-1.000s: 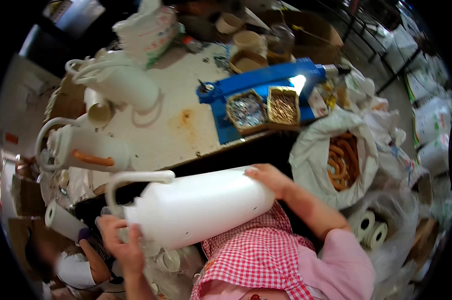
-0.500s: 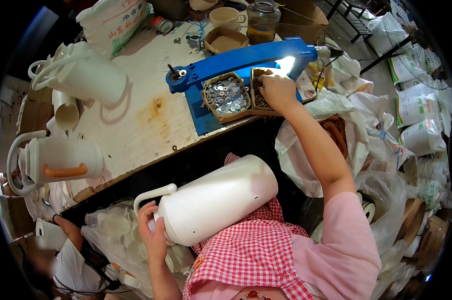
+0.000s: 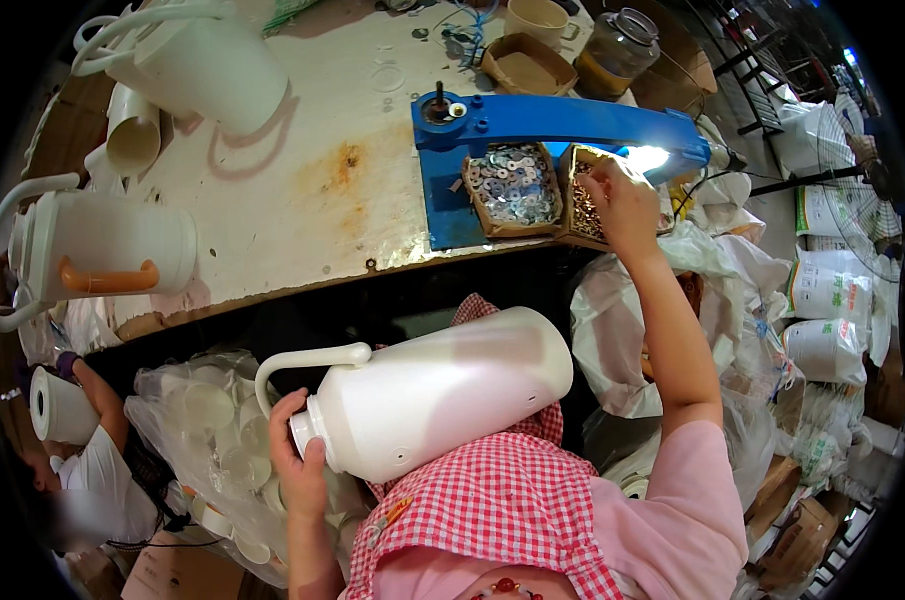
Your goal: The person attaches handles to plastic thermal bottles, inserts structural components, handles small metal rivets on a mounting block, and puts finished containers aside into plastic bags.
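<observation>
Head view: left hand [image 3: 297, 470] grips white jug [image 3: 432, 395] neck; right hand [image 3: 622, 200] pinching in screw box [image 3: 584, 210].

White jug [image 3: 442, 395], blue press [image 3: 562, 125], red-and-white checked apron [image 3: 492, 510], pink sleeve [image 3: 682, 510]

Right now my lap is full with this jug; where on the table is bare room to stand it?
Bare tabletop lies between the white jugs on the left and the blue press. The right end is crowded with two parts boxes, the far edge with cups and a jar.

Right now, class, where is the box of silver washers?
In the head view, the box of silver washers sits on the blue press base, right of centre, beside the box the right hand reaches into.
</observation>
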Demonstrator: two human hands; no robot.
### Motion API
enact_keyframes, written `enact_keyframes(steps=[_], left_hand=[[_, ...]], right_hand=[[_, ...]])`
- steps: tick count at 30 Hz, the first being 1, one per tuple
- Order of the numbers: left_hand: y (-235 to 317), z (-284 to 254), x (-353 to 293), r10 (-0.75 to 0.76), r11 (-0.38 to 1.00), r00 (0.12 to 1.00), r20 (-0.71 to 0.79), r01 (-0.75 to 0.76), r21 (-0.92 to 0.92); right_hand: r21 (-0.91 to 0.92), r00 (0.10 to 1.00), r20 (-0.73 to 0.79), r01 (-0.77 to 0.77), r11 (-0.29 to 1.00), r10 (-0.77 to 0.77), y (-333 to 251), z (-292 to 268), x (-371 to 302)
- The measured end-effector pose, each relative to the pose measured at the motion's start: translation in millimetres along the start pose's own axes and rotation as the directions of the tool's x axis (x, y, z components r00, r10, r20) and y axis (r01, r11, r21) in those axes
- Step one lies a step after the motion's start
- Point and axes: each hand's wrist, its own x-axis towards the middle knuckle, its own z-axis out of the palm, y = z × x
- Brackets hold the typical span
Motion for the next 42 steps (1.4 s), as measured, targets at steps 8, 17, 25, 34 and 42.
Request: enact_keyframes(steps=[8, 17, 25, 34, 42], left_hand=[[-1.7, 17.2, 10.7, 0.029, 1.0, 0.996, -0.088, -0.028, 0.006], [-6.7, 17.5, 18.6, 0.072, 0.997, 0.993, -0.09, -0.075, -0.031], [-6.3, 16.1, 23.7, 0.09, 0.995, 0.993, -0.073, -0.093, -0.03], [-9.0, 19.0, 25.1, 0.098, 0.995, 0.992, -0.074, -0.098, -0.005], [-14.8, 16.5, 20.1, 0.1, 0.989, 0.989, -0.108, -0.11, -0.095]], right_hand=[[0.896, 0.973, 0.16, -0.213, 0.39, 0.164, -96.0, -40.6, 30.2], [0.884, 0.994, 0.072, -0.026, 0.467, -0.08, -148.7, -24.1, 107.7], [0.807, 0.978, 0.145, -0.029, 0.589, -0.151, -152.9, -22.6, 115.4], [0.769, 0.99, 0.022, 0.073, 0.635, -0.141, -157.7, -27.4, 104.1], [0.545, 0.979, 0.157, 0.022, 0.838, -0.128, -107.8, -18.9, 26.4]])
